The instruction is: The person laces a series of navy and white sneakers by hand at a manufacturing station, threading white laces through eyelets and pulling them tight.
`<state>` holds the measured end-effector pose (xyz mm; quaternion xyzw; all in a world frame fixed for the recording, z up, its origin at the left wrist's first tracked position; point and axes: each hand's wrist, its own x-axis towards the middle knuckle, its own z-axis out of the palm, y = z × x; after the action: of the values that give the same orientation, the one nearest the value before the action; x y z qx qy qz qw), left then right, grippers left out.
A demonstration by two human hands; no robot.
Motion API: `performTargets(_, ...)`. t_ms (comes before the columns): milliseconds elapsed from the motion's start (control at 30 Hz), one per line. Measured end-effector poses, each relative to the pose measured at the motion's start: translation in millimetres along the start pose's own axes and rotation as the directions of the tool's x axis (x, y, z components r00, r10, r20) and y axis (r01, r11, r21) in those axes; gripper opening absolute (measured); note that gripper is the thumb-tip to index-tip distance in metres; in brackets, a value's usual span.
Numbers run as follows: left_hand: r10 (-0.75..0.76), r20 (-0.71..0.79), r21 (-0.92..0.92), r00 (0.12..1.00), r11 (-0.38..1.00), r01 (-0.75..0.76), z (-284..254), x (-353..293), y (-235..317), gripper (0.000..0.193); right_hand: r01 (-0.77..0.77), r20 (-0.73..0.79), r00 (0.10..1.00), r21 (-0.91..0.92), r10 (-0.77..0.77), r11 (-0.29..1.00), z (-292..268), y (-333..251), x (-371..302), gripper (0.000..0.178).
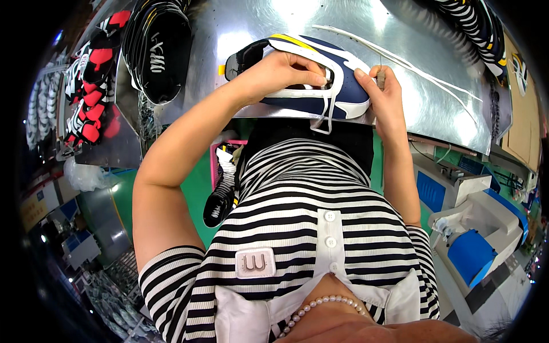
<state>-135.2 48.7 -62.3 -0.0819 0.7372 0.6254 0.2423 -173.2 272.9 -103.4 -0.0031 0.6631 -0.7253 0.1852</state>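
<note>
A navy sneaker (pixel 351 77) with white and yellow trim lies on its side on the metal table, its toe to the right. My left hand (pixel 286 74) reaches over the shoe's opening, its thumb and fingers pinching the white shoelace (pixel 327 108) near the eyelets. A loop of that lace hangs over the shoe's near side. At the toe, my right hand (pixel 386 94) rests its thumb against the shoe. Between its fingers is a small tool (pixel 380 79) with a grey-brown grip and a thin tip pointing away from me.
A loose white shoelace (pixel 412 66) stretches across the metal table (pixel 426 103) on the right. Nested black uppers (pixel 163 57) stand at the left, near red, black and white shoes (pixel 94 91). More striped shoes (pixel 480 34) are stacked far right. A machine with blue covers (pixel 472 251) stands lower right.
</note>
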Motion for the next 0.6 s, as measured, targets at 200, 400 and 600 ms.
performTargets(200,0.047,0.074,-0.049,0.996,0.998,-0.044,-0.2,-11.4,-7.2,0.014,0.014,-0.016,1.000,-0.059,-0.015,0.998,-8.8,14.7,0.0,0.030)
performTargets(400,-0.073,0.074,-0.092,0.995,0.993,0.080,-0.3,-14.4,-12.2,0.014,0.017,0.002,1.000,0.041,-0.017,0.999,-4.9,12.8,-0.8,0.031)
performTargets(600,-0.076,-0.024,-0.082,0.997,0.994,0.074,8.0,-12.9,-11.5,0.015,-0.019,0.011,1.000,-0.002,0.019,1.000,-4.1,15.3,-3.0,0.029)
